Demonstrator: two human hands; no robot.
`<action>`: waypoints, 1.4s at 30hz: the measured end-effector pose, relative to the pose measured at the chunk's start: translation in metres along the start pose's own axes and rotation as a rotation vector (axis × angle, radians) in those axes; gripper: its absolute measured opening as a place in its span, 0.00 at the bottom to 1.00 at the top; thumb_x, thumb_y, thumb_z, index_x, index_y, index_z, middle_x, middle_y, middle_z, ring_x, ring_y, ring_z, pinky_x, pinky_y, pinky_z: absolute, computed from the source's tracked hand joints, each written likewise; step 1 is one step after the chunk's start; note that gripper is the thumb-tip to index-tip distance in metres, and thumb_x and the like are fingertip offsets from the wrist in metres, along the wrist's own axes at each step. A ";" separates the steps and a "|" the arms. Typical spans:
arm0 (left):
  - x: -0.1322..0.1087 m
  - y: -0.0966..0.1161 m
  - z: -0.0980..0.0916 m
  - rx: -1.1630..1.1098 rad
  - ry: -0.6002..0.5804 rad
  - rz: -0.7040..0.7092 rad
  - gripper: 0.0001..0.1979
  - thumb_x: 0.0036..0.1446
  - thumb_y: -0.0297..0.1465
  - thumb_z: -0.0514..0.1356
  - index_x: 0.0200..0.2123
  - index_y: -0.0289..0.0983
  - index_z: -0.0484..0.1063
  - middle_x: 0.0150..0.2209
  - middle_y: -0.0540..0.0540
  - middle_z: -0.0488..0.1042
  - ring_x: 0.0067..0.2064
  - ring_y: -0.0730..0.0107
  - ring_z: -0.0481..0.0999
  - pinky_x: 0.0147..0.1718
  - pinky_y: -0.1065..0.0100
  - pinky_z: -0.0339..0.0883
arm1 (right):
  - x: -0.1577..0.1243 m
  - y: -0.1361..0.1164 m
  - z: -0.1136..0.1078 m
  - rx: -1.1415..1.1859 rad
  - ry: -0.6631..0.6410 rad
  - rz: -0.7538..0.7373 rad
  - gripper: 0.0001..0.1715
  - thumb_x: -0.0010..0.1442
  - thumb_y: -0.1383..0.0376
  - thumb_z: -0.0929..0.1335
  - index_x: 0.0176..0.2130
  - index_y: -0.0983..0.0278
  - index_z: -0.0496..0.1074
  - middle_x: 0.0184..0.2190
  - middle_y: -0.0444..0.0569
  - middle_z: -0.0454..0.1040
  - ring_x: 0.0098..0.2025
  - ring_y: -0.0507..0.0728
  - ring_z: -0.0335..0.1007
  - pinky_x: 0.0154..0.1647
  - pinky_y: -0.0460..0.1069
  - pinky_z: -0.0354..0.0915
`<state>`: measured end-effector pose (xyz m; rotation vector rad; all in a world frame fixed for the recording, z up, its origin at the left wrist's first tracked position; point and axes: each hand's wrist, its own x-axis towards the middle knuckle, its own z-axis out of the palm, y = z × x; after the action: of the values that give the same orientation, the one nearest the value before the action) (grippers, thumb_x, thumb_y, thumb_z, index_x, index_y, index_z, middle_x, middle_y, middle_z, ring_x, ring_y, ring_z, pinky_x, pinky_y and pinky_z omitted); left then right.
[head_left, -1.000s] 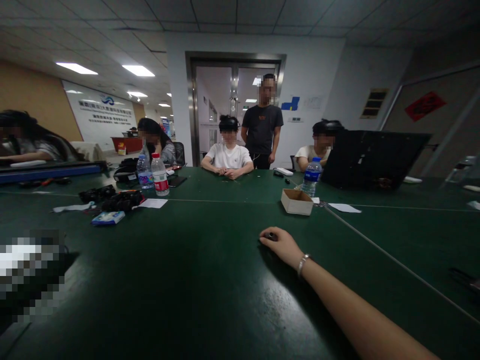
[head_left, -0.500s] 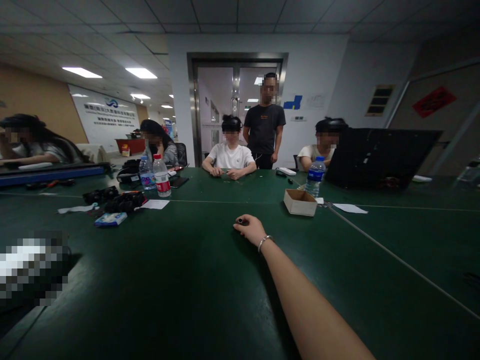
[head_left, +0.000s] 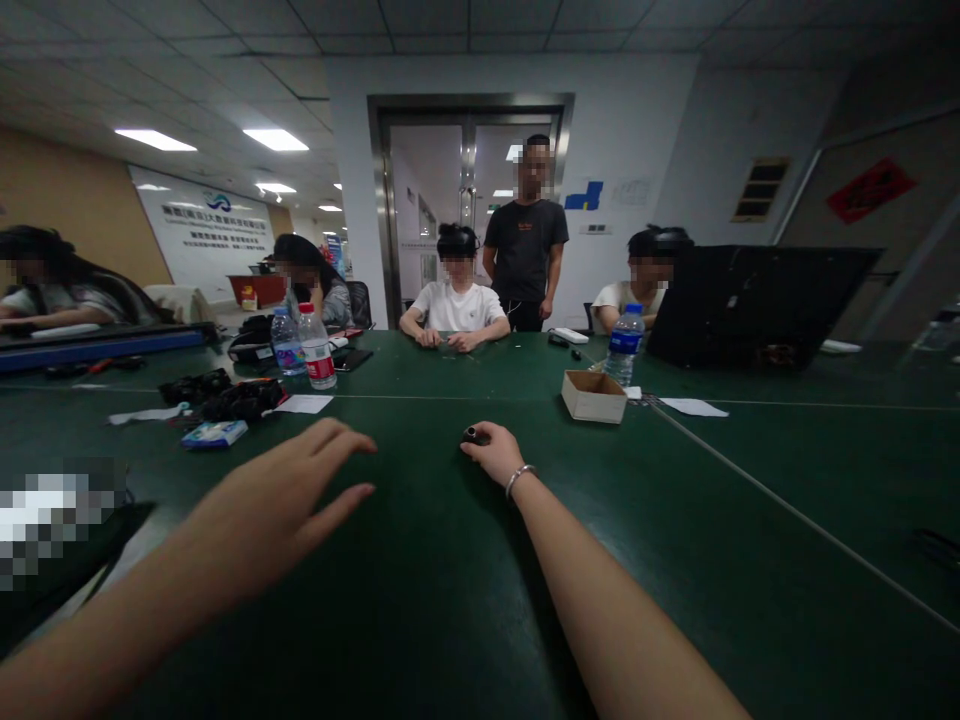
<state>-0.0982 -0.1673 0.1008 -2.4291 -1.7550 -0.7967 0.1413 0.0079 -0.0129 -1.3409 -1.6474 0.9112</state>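
My right hand (head_left: 495,457) is closed around a small dark cylinder (head_left: 471,434) with a shiny ring at its end, low over the green table (head_left: 420,580). Most of the cylinder is hidden by the fingers, and its kind cannot be made out. My left hand (head_left: 289,495) is in the air over the table at the left, thumb and fingers apart, with nothing in it. A gap of bare table lies between its fingertips and the cylinder. A silver bracelet (head_left: 519,481) circles my right wrist.
A small open cardboard box (head_left: 594,405) stands beyond my right hand, beside a water bottle (head_left: 625,345). Two bottles (head_left: 318,350), black gear (head_left: 240,399) and a blue-white packet (head_left: 214,434) are at the left. A large black monitor (head_left: 757,305) stands at right. People sit across.
My left hand has come into view from the lower left and is held open over the table. My right hand still grips the dark cylinder at nearly the same spot.
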 end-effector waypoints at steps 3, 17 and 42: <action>0.064 0.026 0.048 -0.017 -0.132 0.171 0.20 0.53 0.33 0.57 0.51 0.44 0.64 0.49 0.46 0.65 0.47 0.63 0.68 0.45 0.66 0.63 | 0.001 0.002 0.001 0.018 0.011 -0.035 0.13 0.47 0.69 0.71 0.36 0.65 0.72 0.31 0.45 0.72 0.26 0.49 0.67 0.26 0.43 0.65; 0.110 0.015 0.150 -0.402 0.112 0.122 0.09 0.57 0.30 0.51 0.39 0.40 0.70 0.40 0.47 0.70 0.41 0.67 0.70 0.42 0.66 0.65 | 0.003 -0.002 -0.002 -0.229 0.097 -0.258 0.10 0.46 0.68 0.70 0.34 0.65 0.73 0.31 0.45 0.71 0.31 0.53 0.65 0.32 0.46 0.63; 0.122 -0.022 0.185 -0.949 0.031 -0.271 0.12 0.50 0.38 0.59 0.34 0.35 0.71 0.32 0.46 0.73 0.34 0.69 0.73 0.31 0.70 0.67 | 0.004 -0.002 -0.012 0.409 -0.042 0.006 0.16 0.48 0.78 0.68 0.39 0.69 0.72 0.31 0.46 0.69 0.23 0.47 0.69 0.25 0.42 0.68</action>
<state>-0.0202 0.0076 -0.0137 -2.5932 -2.0139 -2.0781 0.1510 0.0117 -0.0059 -1.0511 -1.3904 1.2105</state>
